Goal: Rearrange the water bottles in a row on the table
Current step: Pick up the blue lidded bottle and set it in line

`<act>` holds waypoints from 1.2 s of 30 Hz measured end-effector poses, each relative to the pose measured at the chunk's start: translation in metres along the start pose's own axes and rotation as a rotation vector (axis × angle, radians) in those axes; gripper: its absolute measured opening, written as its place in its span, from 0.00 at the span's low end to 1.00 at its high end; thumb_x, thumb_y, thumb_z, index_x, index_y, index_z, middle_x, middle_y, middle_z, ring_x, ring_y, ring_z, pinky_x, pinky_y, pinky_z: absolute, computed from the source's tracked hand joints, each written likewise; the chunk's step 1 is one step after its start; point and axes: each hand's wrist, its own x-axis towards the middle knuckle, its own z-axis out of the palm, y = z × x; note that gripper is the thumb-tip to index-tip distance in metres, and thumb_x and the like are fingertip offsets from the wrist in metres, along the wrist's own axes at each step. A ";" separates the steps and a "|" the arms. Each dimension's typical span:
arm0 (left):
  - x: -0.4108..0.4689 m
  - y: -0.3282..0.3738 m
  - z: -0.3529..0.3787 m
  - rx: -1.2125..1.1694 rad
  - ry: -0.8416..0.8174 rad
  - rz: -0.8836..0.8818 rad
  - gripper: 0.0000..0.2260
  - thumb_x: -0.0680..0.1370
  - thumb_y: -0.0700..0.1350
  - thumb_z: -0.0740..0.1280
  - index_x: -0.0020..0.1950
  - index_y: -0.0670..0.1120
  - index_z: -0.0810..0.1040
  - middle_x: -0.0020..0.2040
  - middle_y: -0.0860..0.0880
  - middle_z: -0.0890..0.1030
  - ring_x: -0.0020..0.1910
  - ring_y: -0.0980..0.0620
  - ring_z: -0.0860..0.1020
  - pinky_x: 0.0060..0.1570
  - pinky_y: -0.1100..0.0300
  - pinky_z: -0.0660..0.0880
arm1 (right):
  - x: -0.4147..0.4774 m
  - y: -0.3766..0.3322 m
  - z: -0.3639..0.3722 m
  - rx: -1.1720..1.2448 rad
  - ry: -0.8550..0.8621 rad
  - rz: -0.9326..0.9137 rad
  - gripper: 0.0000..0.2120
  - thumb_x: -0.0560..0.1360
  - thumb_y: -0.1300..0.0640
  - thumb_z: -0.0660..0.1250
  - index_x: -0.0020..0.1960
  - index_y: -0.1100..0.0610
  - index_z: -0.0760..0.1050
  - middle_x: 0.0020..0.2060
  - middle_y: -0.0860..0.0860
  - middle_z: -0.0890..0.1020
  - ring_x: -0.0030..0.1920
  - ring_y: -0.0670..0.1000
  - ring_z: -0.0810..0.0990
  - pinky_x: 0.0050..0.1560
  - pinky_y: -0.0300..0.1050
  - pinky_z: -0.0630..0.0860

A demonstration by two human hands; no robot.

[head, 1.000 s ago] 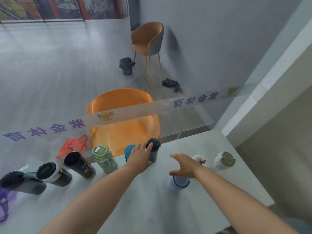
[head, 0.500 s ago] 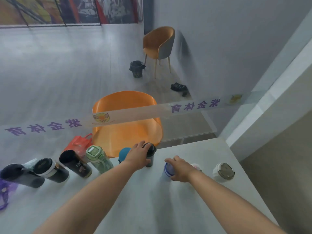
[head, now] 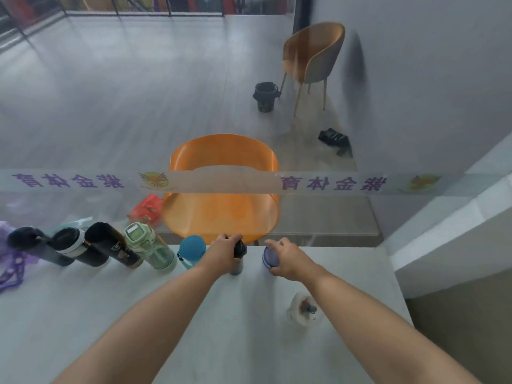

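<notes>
Several bottles stand in a row along the far edge of the white table [head: 166,314]: a black one [head: 33,246], a black-and-white one [head: 70,246], a dark one [head: 116,249], a pale green one [head: 151,252] and a blue-capped one [head: 191,250]. My left hand [head: 223,256] is shut on a dark slim bottle [head: 238,253] right of the blue one. My right hand [head: 285,259] grips a blue-lidded white bottle [head: 268,257] beside it. A clear bottle [head: 303,313] stands alone, nearer to me on the right.
A glass wall with a frosted lettered band [head: 329,184] rises right behind the table's far edge. An orange chair [head: 224,189] and a red bag [head: 145,209] are beyond the glass. A purple bag [head: 11,261] lies at the table's left end.
My right hand took hold of the blue-lidded bottle and carried it back to the far edge beside the dark slim bottle. My left hand stayed on that bottle. The view tilted, dropping the grey-lidded bottle out of sight.
</notes>
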 end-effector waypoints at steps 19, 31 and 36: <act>0.005 -0.005 0.000 0.061 -0.043 0.056 0.34 0.75 0.42 0.72 0.77 0.55 0.60 0.73 0.44 0.64 0.69 0.41 0.68 0.67 0.47 0.71 | 0.013 0.001 0.003 0.043 -0.032 -0.046 0.43 0.73 0.47 0.75 0.79 0.39 0.52 0.77 0.50 0.56 0.75 0.58 0.62 0.71 0.53 0.69; -0.003 0.039 -0.003 0.282 0.019 0.369 0.34 0.76 0.55 0.70 0.78 0.54 0.58 0.77 0.46 0.59 0.75 0.41 0.57 0.72 0.47 0.57 | -0.060 0.024 -0.009 0.139 0.110 0.132 0.45 0.70 0.42 0.76 0.79 0.54 0.57 0.77 0.54 0.63 0.76 0.55 0.64 0.74 0.49 0.65; -0.002 0.061 0.012 0.306 -0.010 0.479 0.31 0.77 0.54 0.69 0.76 0.53 0.61 0.76 0.46 0.61 0.73 0.41 0.60 0.72 0.48 0.58 | -0.101 0.036 0.020 0.140 -0.013 0.208 0.44 0.67 0.42 0.76 0.78 0.48 0.60 0.73 0.52 0.67 0.71 0.53 0.70 0.70 0.47 0.68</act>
